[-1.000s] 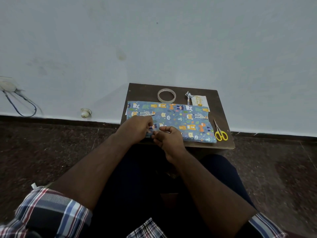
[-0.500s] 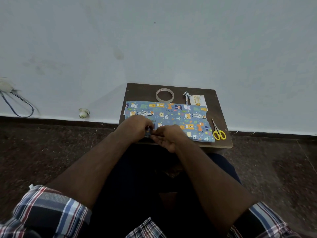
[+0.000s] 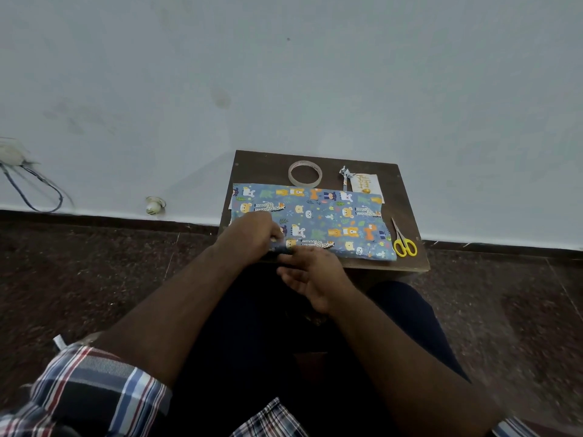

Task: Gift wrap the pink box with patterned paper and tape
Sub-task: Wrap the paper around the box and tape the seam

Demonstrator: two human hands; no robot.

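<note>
Patterned paper (image 3: 328, 216), blue with animal print, lies spread flat over most of a small dark bench (image 3: 258, 165) set against a pale wall. Pink box: not visible from the head view; whether it sits beneath the paper cannot be told.

Left hand (image 3: 252, 234) rests on the near left part of the sheet, fingers curled, pinching the near edge of the paper. Right hand (image 3: 310, 275) sits just beside it at the bench's near edge, palm partly turned up, fingers loosely bent, fingertips touching the same paper edge; whether they grip it cannot be told.

Tape roll (image 3: 305, 173) lies on the bench beyond the paper's far edge. Scissors (image 3: 402, 239) with yellow handles lie just right of the sheet. Small white card (image 3: 366, 183) with gold lettering sits at the far right, a crumpled paper scrap (image 3: 346, 175) beside it.
</note>
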